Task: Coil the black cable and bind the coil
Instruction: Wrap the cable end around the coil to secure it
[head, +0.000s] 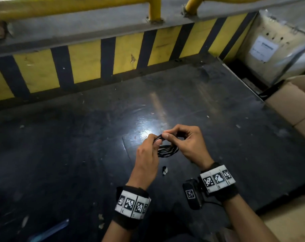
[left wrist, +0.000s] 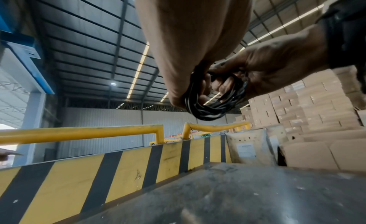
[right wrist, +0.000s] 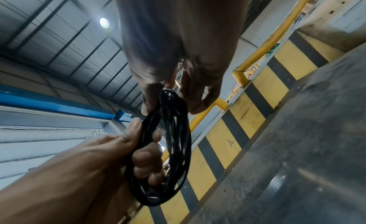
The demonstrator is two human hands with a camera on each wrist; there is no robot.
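A thin black cable (head: 166, 150), wound into a small coil of several loops, hangs between both hands above the dark table (head: 78, 137). My left hand (head: 149, 149) has its fingers curled through one side of the coil (right wrist: 172, 157). My right hand (head: 181, 138) pinches the coil's top with thumb and fingers. From the left wrist view the coil (left wrist: 210, 108) dangles below both hands, with the right hand (left wrist: 267, 71) on its far side. A small black and white piece (head: 165, 170) lies on the table beneath the hands.
A yellow and black striped wall (head: 95, 62) with yellow railing (head: 74, 7) borders the table's far side. Cardboard boxes (head: 295, 105) stand past the right edge, and a pale crate (head: 270, 44) sits at the back right. A blue strip (head: 50, 229) lies near the front left.
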